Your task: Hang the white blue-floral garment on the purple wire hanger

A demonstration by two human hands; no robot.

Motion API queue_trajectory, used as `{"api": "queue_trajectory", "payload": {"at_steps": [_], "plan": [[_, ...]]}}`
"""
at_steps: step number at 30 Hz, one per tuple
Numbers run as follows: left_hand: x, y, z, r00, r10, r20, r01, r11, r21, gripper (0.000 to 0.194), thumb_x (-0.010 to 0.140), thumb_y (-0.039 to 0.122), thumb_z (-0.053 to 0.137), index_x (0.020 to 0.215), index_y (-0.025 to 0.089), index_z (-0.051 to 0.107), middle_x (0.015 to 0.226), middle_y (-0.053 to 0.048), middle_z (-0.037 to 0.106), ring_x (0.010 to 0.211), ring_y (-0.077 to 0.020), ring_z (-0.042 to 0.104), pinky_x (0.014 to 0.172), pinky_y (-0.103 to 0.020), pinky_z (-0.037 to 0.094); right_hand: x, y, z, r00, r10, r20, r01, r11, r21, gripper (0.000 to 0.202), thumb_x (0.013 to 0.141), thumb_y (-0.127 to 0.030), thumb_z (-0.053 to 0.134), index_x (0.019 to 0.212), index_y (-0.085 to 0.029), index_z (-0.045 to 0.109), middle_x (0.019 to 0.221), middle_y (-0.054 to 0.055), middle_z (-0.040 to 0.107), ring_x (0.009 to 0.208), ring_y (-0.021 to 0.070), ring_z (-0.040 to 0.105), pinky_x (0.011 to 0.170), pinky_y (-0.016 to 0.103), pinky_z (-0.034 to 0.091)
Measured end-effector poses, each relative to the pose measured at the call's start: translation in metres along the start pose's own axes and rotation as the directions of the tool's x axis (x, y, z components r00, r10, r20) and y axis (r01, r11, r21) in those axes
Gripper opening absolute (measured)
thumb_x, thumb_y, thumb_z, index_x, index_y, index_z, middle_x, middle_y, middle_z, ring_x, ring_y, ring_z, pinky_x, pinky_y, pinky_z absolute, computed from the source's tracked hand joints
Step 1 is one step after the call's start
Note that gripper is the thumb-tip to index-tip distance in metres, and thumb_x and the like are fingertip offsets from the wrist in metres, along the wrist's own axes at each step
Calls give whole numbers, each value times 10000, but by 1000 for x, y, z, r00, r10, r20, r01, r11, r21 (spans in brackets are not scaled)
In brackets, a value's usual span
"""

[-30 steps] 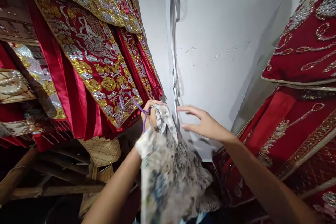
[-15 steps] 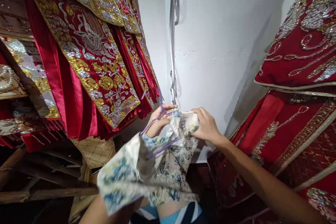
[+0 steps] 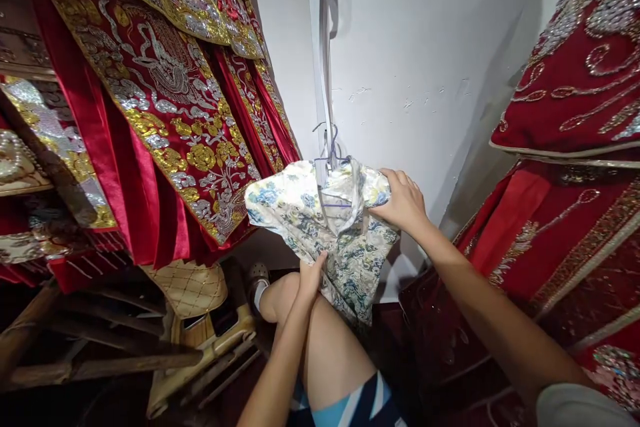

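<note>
A white shirt (image 3: 295,203) with blue and yellow flowers hangs open at the collar on a thin purple hanger (image 3: 334,140), whose hook stands up in front of the white wall. My right hand (image 3: 404,200) pinches the shirt's right shoulder, thumb in front and fingers over the top. Lower down, my left hand (image 3: 314,273) grips the front of the shirt near its middle; part of its fingers is hidden behind the cloth.
Red embroidered garments (image 3: 200,147) hang at the left, and beaded red ones (image 3: 565,213) at the right. A white strip (image 3: 323,47) runs down the wall (image 3: 400,27). A bamboo chair (image 3: 200,367) stands at the lower left, beside my bent leg (image 3: 330,353).
The shirt has come upright and spread out over the hanger. My left hand has moved down from the hanger to the shirt front. My right hand has risen slightly with the shoulder.
</note>
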State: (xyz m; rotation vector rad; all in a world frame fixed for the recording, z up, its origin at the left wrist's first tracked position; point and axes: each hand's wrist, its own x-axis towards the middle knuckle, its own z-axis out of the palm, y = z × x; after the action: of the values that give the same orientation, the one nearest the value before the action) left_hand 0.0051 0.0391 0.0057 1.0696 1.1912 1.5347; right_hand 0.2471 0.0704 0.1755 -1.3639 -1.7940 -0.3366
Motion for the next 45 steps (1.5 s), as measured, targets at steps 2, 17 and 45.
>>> {"api": "queue_trajectory", "payload": {"at_steps": [2,17,45], "plan": [[-8,-11,5,998,5,-66,-4,1000,9,477,693,357,758,1134,213,645,1184,-107,703,1350,-320,519,1202,-466,303,-16,3,6,1000,14,-2,-14,1000,-1,767,710,-417,704,1417,-211,493,1210,157,607,1117,388,555,937,488,428],[-57,-25,12,999,18,49,-20,998,54,573,845,457,607,1359,207,563,1405,-101,599,1474,-287,362,1266,-419,172,-189,-88,113,701,390,597,-700,219,680,493,843,-707,508,692,-238,487,547,-28,506,491,167,484,529,310,410],[-96,-22,33,760,604,-239,-479,770,421,522,890,283,662,1369,200,470,1435,-166,456,1399,-286,406,1180,-491,318,-167,-87,62,711,437,551,-636,67,769,276,746,-350,671,584,-203,505,520,-61,404,503,91,341,490,241,250]]}}
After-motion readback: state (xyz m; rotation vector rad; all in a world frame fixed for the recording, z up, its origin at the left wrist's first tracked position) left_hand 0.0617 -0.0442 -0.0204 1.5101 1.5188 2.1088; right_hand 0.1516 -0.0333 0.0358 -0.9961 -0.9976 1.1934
